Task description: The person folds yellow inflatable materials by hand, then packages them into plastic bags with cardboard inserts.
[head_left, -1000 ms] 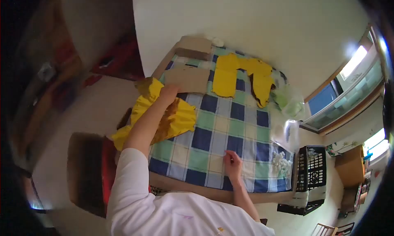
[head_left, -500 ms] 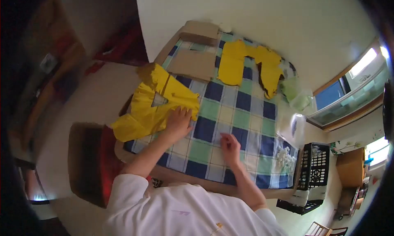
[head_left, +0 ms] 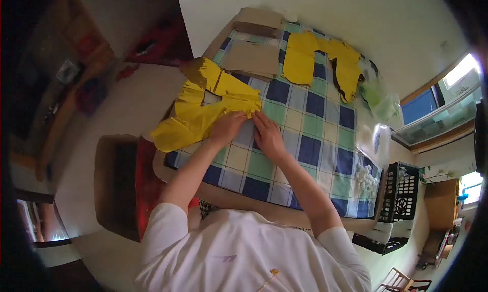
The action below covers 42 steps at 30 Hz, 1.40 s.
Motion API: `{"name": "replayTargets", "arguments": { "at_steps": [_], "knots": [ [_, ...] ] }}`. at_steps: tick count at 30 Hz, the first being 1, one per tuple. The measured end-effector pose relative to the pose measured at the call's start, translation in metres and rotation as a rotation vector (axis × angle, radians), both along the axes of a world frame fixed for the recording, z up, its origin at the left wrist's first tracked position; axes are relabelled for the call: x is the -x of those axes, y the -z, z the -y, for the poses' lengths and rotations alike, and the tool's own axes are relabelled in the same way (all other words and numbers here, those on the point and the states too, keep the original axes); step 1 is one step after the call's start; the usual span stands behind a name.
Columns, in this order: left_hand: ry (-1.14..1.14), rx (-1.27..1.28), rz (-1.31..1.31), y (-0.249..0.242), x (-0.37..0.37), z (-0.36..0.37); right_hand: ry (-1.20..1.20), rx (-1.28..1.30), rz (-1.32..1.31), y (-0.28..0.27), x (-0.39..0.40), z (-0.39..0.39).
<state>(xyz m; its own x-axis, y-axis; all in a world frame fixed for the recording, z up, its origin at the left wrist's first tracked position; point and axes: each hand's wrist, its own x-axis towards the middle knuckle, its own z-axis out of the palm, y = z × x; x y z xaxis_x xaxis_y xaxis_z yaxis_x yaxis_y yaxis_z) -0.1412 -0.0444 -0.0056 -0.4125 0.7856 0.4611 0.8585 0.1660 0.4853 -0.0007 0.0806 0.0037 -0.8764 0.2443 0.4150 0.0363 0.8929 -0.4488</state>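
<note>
A crumpled yellow fabric piece [head_left: 201, 109] lies at the left edge of the table, partly hanging over it. My left hand [head_left: 227, 127] rests on its lower right edge, fingers pressed on the cloth. My right hand [head_left: 267, 134] is beside it, fingertips touching the same edge of the yellow fabric. Both hands lie on the blue, green and cream checked tablecloth [head_left: 305, 134]. More yellow fabric pieces [head_left: 320, 61] lie flat at the far end of the table.
Brown cardboard pieces [head_left: 251, 58] and a box [head_left: 258, 22] sit at the far left of the table. Clear plastic bags [head_left: 378, 139] and white stuffing [head_left: 367, 177] lie on the right. A black crate [head_left: 401, 195] stands beside the table, a chair [head_left: 119, 185] at left.
My left hand slid from the far part of the yellow fabric toward me to its near edge. My right hand moved left across the cloth to join it. The fabric got spread flatter.
</note>
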Motion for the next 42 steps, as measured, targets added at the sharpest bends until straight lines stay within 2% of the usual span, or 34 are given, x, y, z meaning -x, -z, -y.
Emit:
{"name": "replayTargets", "arguments": {
  "at_steps": [2,5,8,12,15,18,21,23,25,28,30,34,35,36,38,40,42],
  "knots": [
    [0.099,-0.144,0.015,0.003,0.012,-0.005,0.016,-0.031,0.012,0.005,0.003,-0.004],
    [0.044,-0.084,0.106,-0.005,0.012,-0.003,0.017,-0.056,0.028,0.004,0.006,-0.007],
    [-0.026,-0.125,0.475,0.003,0.015,0.001,0.032,-0.075,-0.001,0.006,0.005,-0.004],
    [-0.170,-0.344,0.986,0.013,0.039,0.001,0.009,-0.102,0.052,0.008,0.006,-0.006],
    [-0.139,-0.278,0.967,0.012,0.039,0.004,0.034,-0.143,0.034,0.006,0.006,-0.003],
    [-0.221,-0.047,0.621,-0.004,0.029,0.003,0.038,-0.115,-0.029,-0.002,0.006,0.001],
    [-0.324,0.037,0.629,0.005,0.054,-0.003,0.015,-0.145,0.094,0.006,0.006,-0.002],
    [-0.423,-0.492,0.983,0.010,0.101,0.007,0.008,-0.143,0.093,0.004,0.006,-0.002],
    [-0.729,-0.370,0.954,-0.049,0.140,0.026,0.008,-0.133,0.093,0.004,0.004,-0.001],
    [-0.908,-0.351,0.751,-0.069,0.223,0.072,0.010,-0.138,0.083,0.006,0.006,-0.002],
    [-1.052,-0.097,0.401,-0.068,0.273,0.118,0.025,-0.164,0.086,0.011,0.008,-0.003],
    [-1.296,0.621,-0.326,-0.082,0.319,0.202,0.031,-0.156,0.127,0.001,0.004,0.000],
    [-1.358,0.609,-0.310,-0.081,0.335,0.226,0.030,-0.155,0.117,0.002,0.004,0.000],
    [-1.462,0.340,-0.102,-0.063,0.380,0.261,0.028,-0.154,0.107,0.002,0.004,-0.001],
    [-1.554,0.188,-0.048,-0.055,0.403,0.290,0.025,-0.148,0.110,0.003,0.005,-0.002],
    [-1.558,0.443,-0.364,-0.088,0.370,0.310,0.023,-0.142,0.105,0.006,0.005,-0.001],
    [-1.685,0.537,-0.240,-0.113,0.376,0.330,0.029,-0.146,0.086,0.008,0.006,-0.002]
  ]
}}
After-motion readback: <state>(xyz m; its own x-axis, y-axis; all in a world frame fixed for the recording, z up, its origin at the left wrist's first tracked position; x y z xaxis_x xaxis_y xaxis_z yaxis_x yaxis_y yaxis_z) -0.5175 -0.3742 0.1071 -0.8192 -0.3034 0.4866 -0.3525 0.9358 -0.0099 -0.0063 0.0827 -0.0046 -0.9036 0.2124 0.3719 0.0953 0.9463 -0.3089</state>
